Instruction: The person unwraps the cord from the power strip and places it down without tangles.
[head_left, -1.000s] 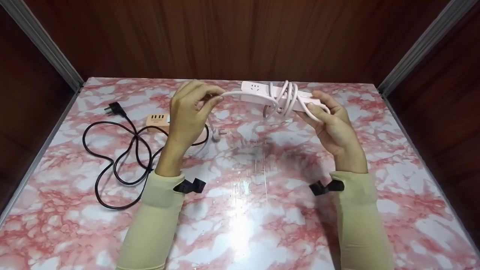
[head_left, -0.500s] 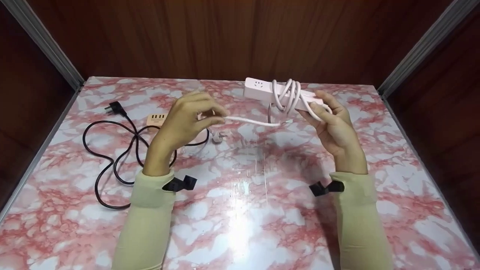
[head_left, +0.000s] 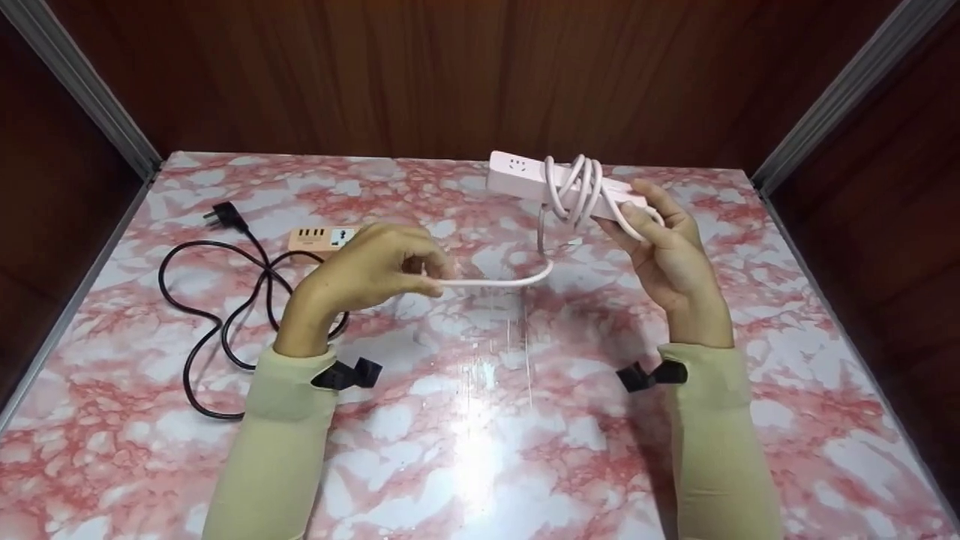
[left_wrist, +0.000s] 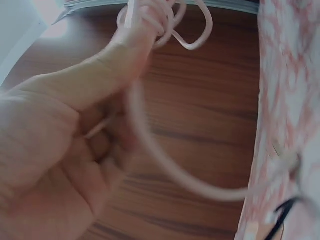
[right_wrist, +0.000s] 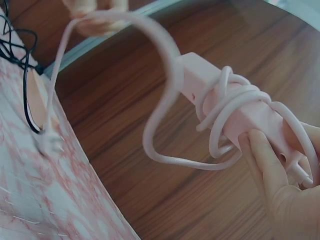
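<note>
My right hand holds up a pale pink power strip by its right end, thumb in front and fingers behind. Several loops of its pink cord are wound around the strip's middle. From the loops, a free length drops and bends left to my left hand, which pinches it between thumb and fingers. In the right wrist view the cord runs on beyond the left fingers, down to its pink plug by the table; the left hand hides that plug in the head view.
An orange power strip with USB ports lies behind the left hand, partly covered by it. Its black cord spreads in loops at the left, ending in a black plug. Dark wood panels stand around the marbled table.
My left hand has moved down and toward me with the cord, which now sags below the strip. The right hand has raised the strip's left end slightly.
</note>
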